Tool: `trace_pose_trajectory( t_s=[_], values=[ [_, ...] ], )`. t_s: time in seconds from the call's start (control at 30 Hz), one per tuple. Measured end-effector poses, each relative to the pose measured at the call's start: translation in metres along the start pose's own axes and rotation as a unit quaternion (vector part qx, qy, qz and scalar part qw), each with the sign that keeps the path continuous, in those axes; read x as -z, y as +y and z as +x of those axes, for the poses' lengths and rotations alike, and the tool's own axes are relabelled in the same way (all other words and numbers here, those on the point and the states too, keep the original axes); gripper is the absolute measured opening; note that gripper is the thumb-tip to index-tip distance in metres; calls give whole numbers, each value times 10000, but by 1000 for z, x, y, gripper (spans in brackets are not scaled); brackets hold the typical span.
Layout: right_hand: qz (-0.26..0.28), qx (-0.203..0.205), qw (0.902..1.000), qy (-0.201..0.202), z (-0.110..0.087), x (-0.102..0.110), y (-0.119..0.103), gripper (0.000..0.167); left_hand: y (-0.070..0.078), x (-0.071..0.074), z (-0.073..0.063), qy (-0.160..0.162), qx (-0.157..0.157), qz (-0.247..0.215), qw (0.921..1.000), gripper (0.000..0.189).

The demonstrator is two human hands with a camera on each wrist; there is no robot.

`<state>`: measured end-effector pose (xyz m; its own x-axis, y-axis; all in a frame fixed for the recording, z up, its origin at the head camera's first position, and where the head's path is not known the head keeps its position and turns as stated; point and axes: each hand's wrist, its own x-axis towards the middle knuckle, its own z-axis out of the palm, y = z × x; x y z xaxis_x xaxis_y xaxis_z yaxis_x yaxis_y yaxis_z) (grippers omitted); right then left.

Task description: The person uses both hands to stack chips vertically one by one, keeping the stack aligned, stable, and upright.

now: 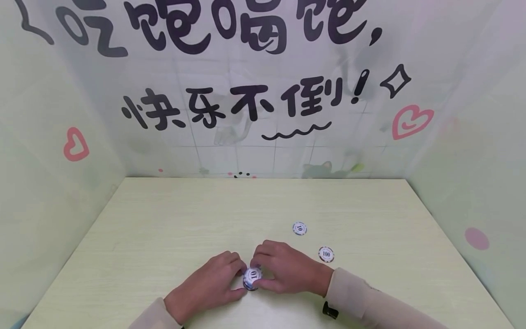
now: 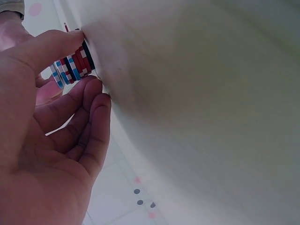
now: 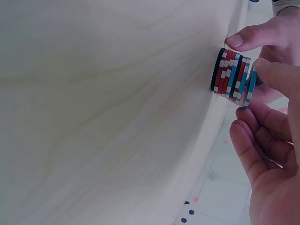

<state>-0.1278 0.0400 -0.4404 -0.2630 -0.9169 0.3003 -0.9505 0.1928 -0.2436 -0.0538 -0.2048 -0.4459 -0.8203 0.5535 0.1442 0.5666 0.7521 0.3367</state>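
A short stack of poker chips (image 3: 228, 72) with red, white, blue and black edges stands on the table in front of the person. My left hand (image 1: 209, 281) holds the stack from the left, thumb and fingers curled about its lower part. From the other side, my right hand (image 1: 287, 269) pinches a blue-and-white chip (image 3: 251, 89) marked 10 between thumb and fingers. That chip sits at the top of the stack, slightly tilted, with a narrow gap under part of it in the right wrist view. Fingers hide part of the stack in the head view.
Two loose chips lie on the pale wooden table (image 1: 164, 219) beyond the right hand: one marked 10 (image 1: 300, 228) and, nearer, one marked 100 (image 1: 326, 254). Printed walls (image 1: 263, 155) enclose the table at the back and both sides.
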Motion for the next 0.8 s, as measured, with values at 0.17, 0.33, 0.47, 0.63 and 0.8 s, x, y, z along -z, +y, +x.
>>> trace_pose_trajectory(
  t_s=[0.17,0.33,0.47,0.63,0.8],
  values=[
    [-24,17,10000,36,0,-1,0,26,-1,-1,0,38,-23,-10,10000,29],
    [11,6,10000,6,1,-1,-1,26,-1,-1,-1,71,-23,-12,10000,29],
    [-4,31,10000,6,1,-2,-1,26,-1,-2,-1,76,-32,12,10000,30],
    [-13,72,10000,48,0,-4,-1,26,0,-1,-1,78,-79,26,9999,29],
    [-25,58,9999,109,-1,-4,-1,28,0,-1,0,110,-131,71,9998,29]
  ],
)
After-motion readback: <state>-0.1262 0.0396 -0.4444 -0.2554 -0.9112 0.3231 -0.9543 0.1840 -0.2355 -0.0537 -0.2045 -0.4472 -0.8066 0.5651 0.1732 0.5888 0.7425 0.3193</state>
